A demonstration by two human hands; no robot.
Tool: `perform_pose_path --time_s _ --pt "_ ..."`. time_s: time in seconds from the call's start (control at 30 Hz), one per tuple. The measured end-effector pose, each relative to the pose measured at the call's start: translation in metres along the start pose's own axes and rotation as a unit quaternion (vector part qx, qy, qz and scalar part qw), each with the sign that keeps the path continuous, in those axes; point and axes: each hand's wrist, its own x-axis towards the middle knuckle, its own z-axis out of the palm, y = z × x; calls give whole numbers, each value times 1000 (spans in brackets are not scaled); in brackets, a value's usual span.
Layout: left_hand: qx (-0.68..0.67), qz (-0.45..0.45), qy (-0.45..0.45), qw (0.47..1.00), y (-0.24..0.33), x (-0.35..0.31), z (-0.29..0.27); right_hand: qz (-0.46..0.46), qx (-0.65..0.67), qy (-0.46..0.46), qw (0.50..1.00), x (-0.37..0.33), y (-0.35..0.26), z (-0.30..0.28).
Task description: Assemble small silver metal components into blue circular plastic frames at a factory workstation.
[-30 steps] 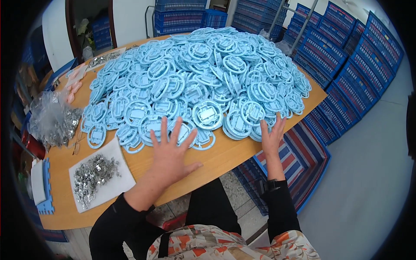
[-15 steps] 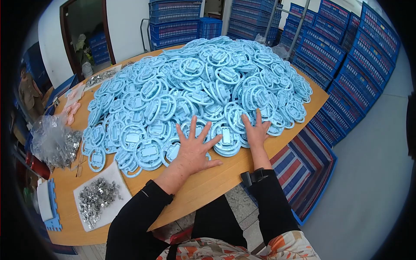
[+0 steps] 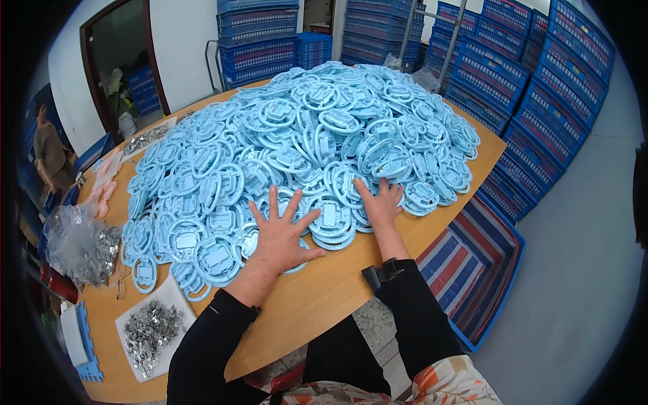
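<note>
A big heap of light blue round plastic parts (image 3: 297, 142) covers most of the wooden table (image 3: 324, 283). My left hand (image 3: 278, 236) lies flat with fingers spread on the parts at the heap's near edge. My right hand (image 3: 379, 204) presses, fingers apart, against the parts a little to the right. Neither hand grips anything. Both sleeves are black.
A white sheet with small metal clips (image 3: 148, 327) lies at the near left. A clear bag of metal pieces (image 3: 81, 239) sits at the left edge. Blue crates (image 3: 533, 88) are stacked on the right and behind. A striped sack (image 3: 466, 263) lines a crate below. A person (image 3: 50, 152) stands far left.
Both hands have slid left along the heap's near edge and closer together, the right one furthest, pushing the parts inward. The view has tilted slightly.
</note>
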Motion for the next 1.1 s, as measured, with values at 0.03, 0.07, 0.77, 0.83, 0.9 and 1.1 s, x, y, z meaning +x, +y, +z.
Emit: perform_pose_path --time_s 0.03,0.07,0.77,0.83,0.9,1.1 --pt "8 5 8 1000 -2 0 0 -13 18 5 1000 0 0 0" --pt "16 10 15 1000 -3 0 -1 -25 35 11 999 0 0 0" --pt "-25 158 -177 971 135 164 38 -165 16 -39 985 -8 17 12" --pt "-21 165 -169 971 133 171 43 -176 -21 -42 983 -10 23 9" --pt "-14 154 -164 974 128 180 46 -190 -58 -47 979 -13 28 6" --pt "-36 114 -163 979 67 184 30 -126 -65 -70 987 -42 3 -14"
